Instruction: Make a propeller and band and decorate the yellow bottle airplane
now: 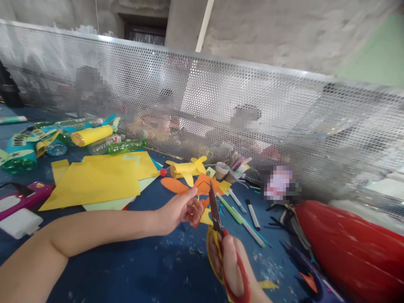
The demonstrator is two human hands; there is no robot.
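- Scissors (217, 219), red-handled, are gripped in the right hand (232, 263); the fingers are closed through the loops and the blades point up and away, parted a little around the paper's edge.
- Left hand (181, 208) is pinched shut on a small orange paper cutout (202, 198), thumb on top and fingers curled beneath, holding it in the air just above the blue surface (151, 269).
- Cutout sits between the two hands, touching the blade tips; its exact outline is hidden in part by the fingers.
- Handling judgement: thin craft paper, very light, floppy, easy to crease or tear. It is best held close to the cut line so it stays taut, with fingertips kept out of the blade path.
- Nearby: yellow paper sheets (94, 181) lie to the left, a yellow paper plane model (187, 168) lies beyond the cutout, and marker pens (243, 212) lie to the right.
- Paper scraps are scattered over the surface; a perforated metal screen (221, 97) stands at its far edge.
- Red glossy object (350, 248) at right; its identity is unclear.
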